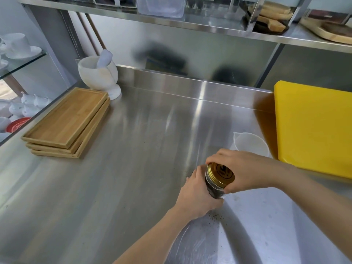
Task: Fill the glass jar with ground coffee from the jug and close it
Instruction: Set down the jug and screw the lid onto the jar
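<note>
Small clear glass jar (214, 189) with dark ground coffee inside stands on the brushed steel worktop (133, 159), at about 5 o'clock from its centre. Gold metal screw lid (221, 174) sits on the jar mouth, tilted toward camera. Left hand (198, 195) wrapped closed around the jar body from its 9 o'clock side. Right hand (245, 171) curled closed over the lid from 3 o'clock, fingertips on the rim; looks like the closing twist, how tight can't tell.

White plastic jug (250, 143) at the jar's 1 o'clock, just behind the right hand, looks empty. Loose coffee specks (213, 219) on the worktop at the jar's 6 o'clock.

Handling judgement: glass is rigid, smooth, breakable, slick on steel; filled, so moderately weighty for its size. Best hold is around the mid-body to brace against turning, with fingertips on the ribbed lid edge. Thin lid could cross-thread if kept tilted.

Yellow plastic cutting board (314, 126) at 2 o'clock.
</note>
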The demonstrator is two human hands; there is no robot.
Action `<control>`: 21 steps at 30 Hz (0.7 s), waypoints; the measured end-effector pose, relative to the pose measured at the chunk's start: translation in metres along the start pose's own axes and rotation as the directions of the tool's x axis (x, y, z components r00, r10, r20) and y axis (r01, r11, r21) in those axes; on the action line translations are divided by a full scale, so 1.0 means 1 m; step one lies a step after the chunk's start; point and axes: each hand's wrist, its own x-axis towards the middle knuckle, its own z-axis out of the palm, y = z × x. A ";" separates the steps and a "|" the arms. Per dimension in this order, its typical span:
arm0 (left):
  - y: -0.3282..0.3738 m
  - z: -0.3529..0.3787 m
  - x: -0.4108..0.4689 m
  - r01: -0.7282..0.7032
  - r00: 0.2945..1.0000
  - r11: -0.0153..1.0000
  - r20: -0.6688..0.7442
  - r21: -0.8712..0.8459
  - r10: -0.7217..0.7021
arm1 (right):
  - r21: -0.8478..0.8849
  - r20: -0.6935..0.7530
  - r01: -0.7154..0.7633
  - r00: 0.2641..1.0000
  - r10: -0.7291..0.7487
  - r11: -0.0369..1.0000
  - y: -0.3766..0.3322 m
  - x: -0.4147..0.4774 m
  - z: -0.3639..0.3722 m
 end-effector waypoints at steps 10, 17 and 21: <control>0.000 0.001 0.002 -0.003 1.000 1.000 0.002 0.008 0.003 | -0.110 0.053 0.120 0.992 -0.115 0.987 -0.003 0.005 -0.012; -0.002 0.001 0.003 -0.006 1.000 1.000 -0.006 0.010 0.006 | -0.143 0.030 0.137 0.991 -0.134 0.980 -0.003 0.003 -0.008; -0.002 0.002 0.003 -0.009 1.000 1.000 -0.005 0.013 0.009 | -0.123 0.050 0.148 0.988 -0.143 0.981 -0.002 0.001 -0.008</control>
